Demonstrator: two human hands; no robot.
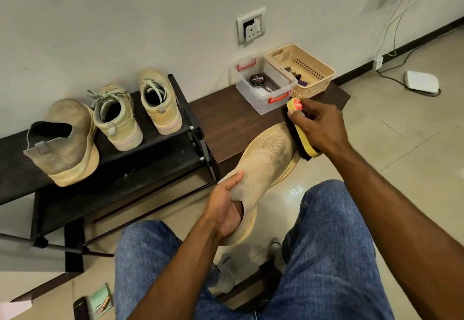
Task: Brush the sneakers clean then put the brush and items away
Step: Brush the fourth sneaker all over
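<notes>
Gripping the yellow-backed brush (302,132), the fingers (300,115) of the right hand (317,126) are curled over its back and hold it with the dark bristles laid against the toe end of the beige knit sneaker (266,161). The left hand (224,205) holds the same sneaker at the heel opening: the thumb lies along the outside of the collar and the remaining fingers are tucked inside, so the shoe is carried in the air above the floor, toe pointing away from the person.

Task status, as judged from this view: brushing is in progress on this one shoe. Its knit upper reads paler than the grey-brown slip-on sneaker (65,141) standing on the black shoe rack (150,154), which looks dusty and is probably not yet brushed. Two lace-up sneakers (135,108) stand beside it on the same rack; whether they have been cleaned cannot be told.

Storage step: not begun. The clear plastic box (263,86) with red handles stands open on the dark worktop (226,118) by the wall, with a round polish tin (257,79) inside it. The beige basket (301,68) touches the box on its right and holds small items too small to identify. The brush has yet to be put away.
</notes>
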